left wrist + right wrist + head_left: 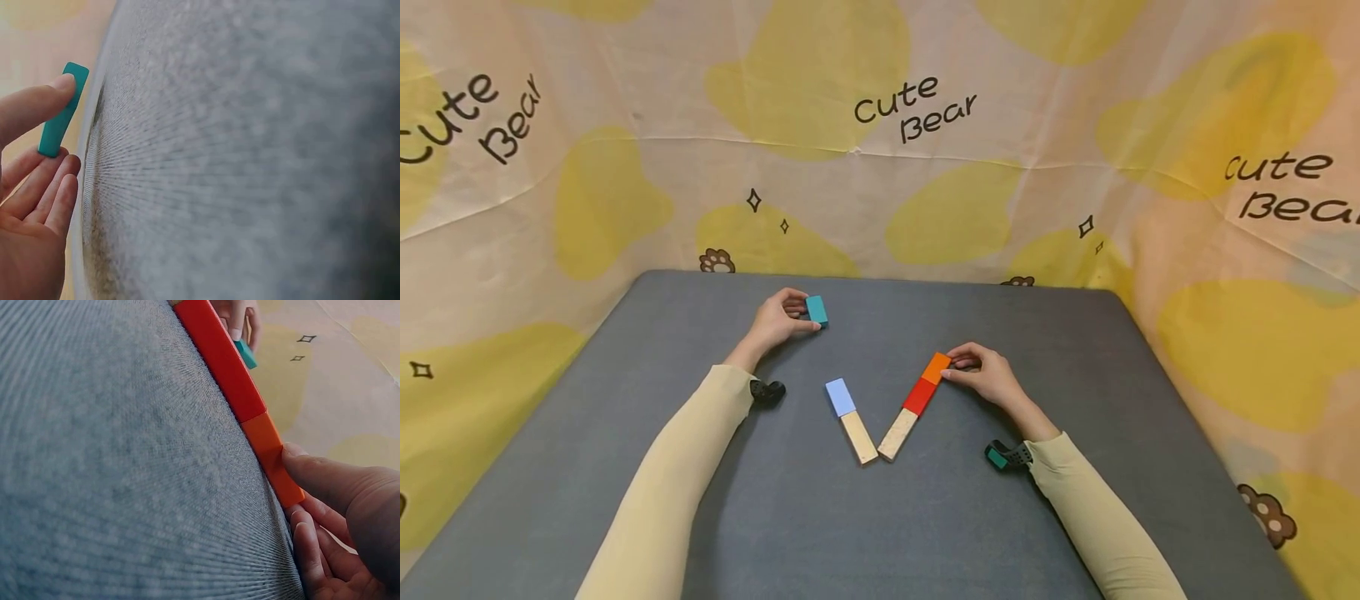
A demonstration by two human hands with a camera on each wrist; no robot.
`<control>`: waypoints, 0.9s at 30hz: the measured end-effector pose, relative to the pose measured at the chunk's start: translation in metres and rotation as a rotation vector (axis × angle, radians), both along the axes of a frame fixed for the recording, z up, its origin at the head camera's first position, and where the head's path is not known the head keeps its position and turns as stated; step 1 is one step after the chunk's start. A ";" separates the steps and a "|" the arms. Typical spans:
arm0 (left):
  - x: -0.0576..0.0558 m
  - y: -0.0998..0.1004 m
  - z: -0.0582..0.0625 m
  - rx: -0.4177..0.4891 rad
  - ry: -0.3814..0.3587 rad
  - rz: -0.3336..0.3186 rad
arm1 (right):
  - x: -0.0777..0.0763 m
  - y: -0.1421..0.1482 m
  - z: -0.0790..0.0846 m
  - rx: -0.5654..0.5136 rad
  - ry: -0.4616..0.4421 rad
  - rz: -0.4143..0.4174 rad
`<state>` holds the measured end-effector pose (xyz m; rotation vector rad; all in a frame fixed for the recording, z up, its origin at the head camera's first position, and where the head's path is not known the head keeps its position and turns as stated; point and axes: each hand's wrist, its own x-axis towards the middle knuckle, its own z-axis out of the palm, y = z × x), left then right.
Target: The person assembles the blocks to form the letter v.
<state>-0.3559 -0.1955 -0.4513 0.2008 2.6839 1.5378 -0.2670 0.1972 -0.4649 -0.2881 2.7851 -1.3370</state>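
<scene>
My left hand (781, 318) pinches a teal block (817, 310) between thumb and fingertips, toward the back left of the table. In the left wrist view the teal block (64, 112) shows edge-on, with the thumb near its upper end. My right hand (987, 372) pinches an orange block (936, 367), its thumb on the near side and fingers at the far end. The orange block (273, 459) lies end to end with a red block (222, 359). Below the red block (920, 397) a plain wooden block (898, 434) continues the slanted row.
A second slanted row, a light blue block (840, 397) above a wooden block (859, 438), meets the first at the bottom in a V. All lie on the grey table (820, 525). A printed cloth (820, 192) hangs behind and at the sides.
</scene>
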 end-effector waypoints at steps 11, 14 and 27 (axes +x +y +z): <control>0.008 0.005 0.004 -0.018 0.021 -0.019 | -0.001 0.000 -0.001 -0.001 -0.008 -0.008; 0.010 0.005 0.006 -0.039 0.022 -0.022 | -0.001 0.000 -0.002 -0.001 -0.007 -0.009; 0.021 0.004 0.007 -0.074 0.022 -0.004 | 0.000 -0.001 -0.002 -0.001 -0.005 -0.004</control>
